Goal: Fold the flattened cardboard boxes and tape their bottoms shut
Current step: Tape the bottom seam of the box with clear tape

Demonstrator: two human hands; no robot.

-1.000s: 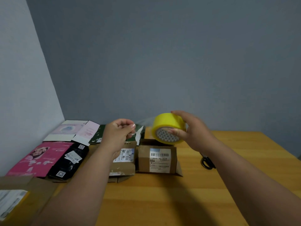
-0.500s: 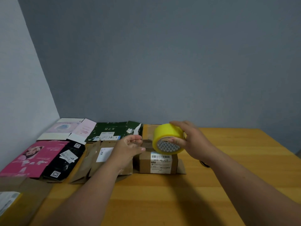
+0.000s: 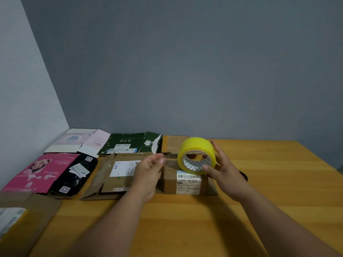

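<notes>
The right hand [image 3: 225, 169] holds a yellow roll of packing tape [image 3: 196, 153] upright on its edge, thumb at the lower rim of the core and fingers spread behind the roll's far side. The roll sits just above the top of a small brown cardboard box [image 3: 185, 183] that stands folded up on the wooden table [image 3: 269, 182], a white barcode label on its near face.

The left hand [image 3: 150, 169] hovers just left of that box with thumb and fingertips pinched together near the box's upper left edge; whether a strip of tape lies between them is too faint to tell.

Under and left of the left wrist lies a flattened brown carton [image 3: 115, 175] with a white shipping label. Farther left lie a flattened black box [image 3: 74, 175] with QR stickers and a flattened pink box [image 3: 39, 171]. Along the wall behind them lie a pale pink and white flattened box [image 3: 79, 140] and a dark green flattened box [image 3: 130, 143] with a torn edge. Another brown cardboard piece [image 3: 172, 143] lies behind the tape roll. A dark object [image 3: 244, 176], mostly hidden, shows just beyond the right wrist. At the lower left corner lies more brown cardboard [image 3: 27, 219] carrying a label.
</notes>
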